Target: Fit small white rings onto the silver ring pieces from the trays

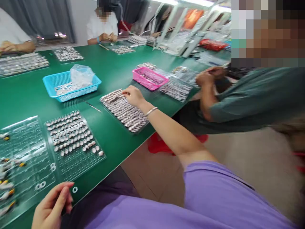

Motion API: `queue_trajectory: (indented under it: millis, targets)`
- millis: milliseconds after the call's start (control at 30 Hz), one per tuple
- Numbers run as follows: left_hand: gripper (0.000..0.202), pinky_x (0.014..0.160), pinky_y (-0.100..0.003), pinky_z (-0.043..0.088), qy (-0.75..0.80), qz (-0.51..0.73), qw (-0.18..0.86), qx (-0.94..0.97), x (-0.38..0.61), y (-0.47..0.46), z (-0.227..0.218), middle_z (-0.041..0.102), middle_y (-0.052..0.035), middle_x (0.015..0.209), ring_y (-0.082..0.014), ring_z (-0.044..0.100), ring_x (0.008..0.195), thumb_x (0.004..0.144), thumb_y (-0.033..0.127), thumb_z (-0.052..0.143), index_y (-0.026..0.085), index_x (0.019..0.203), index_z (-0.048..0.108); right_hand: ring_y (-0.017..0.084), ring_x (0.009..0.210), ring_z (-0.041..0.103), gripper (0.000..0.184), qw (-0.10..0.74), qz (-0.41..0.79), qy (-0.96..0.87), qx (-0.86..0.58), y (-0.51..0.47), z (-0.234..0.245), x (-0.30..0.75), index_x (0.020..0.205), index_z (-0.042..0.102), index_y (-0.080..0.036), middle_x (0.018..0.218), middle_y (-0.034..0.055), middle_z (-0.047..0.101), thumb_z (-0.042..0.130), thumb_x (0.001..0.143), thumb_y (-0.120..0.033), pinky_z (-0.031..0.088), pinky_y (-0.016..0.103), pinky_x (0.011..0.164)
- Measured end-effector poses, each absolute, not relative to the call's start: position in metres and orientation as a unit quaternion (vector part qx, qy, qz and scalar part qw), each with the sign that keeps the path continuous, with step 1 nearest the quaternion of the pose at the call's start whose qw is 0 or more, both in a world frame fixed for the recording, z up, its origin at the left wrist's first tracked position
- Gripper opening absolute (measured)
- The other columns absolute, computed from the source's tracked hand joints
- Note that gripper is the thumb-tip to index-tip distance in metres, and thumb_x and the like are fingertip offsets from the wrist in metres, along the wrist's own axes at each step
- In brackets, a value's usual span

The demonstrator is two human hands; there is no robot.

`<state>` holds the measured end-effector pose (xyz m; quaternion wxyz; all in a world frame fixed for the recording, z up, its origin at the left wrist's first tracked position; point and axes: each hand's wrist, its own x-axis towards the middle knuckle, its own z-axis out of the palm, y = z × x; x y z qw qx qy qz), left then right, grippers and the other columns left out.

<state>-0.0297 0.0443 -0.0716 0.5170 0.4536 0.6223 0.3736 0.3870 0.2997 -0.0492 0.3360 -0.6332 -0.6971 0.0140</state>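
Note:
My right hand (134, 96) reaches out over a clear tray (136, 131) packed with rows of small round whitish pieces (128, 111). Its thumb and index finger pinch together at the far rows; whatever lies between them is too small to make out. At the near table edge my left hand (53, 206) has curled fingers, the thumb pressed near the index finger, and I cannot make out anything held. Beside it lie small white rings (75, 190). A gridded tray (78, 168), partly filled with round pieces, and another tray (30, 143) with yellow-tipped pieces lie close by.
A blue basket (71, 95) holds loose pieces and a plastic bag (82, 75). A tweezers-like tool (93, 107) lies before it. Further right are a pink basket (150, 85) and a co-worker's arm (209, 95). Other people work across the green table (114, 66). A red stool (158, 144) stands below.

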Motion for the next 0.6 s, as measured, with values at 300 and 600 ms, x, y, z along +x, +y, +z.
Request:
queue_trajectory:
  millis: [300, 600]
  targets:
    - [0.038, 0.069, -0.034, 0.048, 0.751, 0.154, 0.038, 0.64, -0.114, 0.098, -0.008, 0.069, -0.0074, 0.088, -0.0224, 0.063, 0.071, 0.088, 0.045, 0.044, 0.019, 0.098, 0.07, 0.018, 0.083, 0.062, 0.022, 0.391, 0.111, -0.854, -0.325, 0.163, -0.059, 0.264, 0.099, 0.07, -0.021, 0.087, 0.0064, 0.067, 0.053, 0.092, -0.01, 0.053, 0.031, 0.074]
    - [0.02, 0.066, -0.035, 0.045, 0.725, 0.065, -0.001, 0.685, -0.156, 0.155, -0.02, 0.06, -0.0092, 0.084, -0.0257, 0.06, 0.072, 0.083, 0.032, 0.053, 0.022, 0.078, 0.069, 0.018, 0.082, 0.061, 0.025, 0.411, 0.208, -0.848, -0.262, 0.112, -0.069, 0.22, 0.109, 0.066, -0.021, 0.088, 0.0065, 0.066, 0.05, 0.094, -0.008, 0.057, 0.03, 0.069]
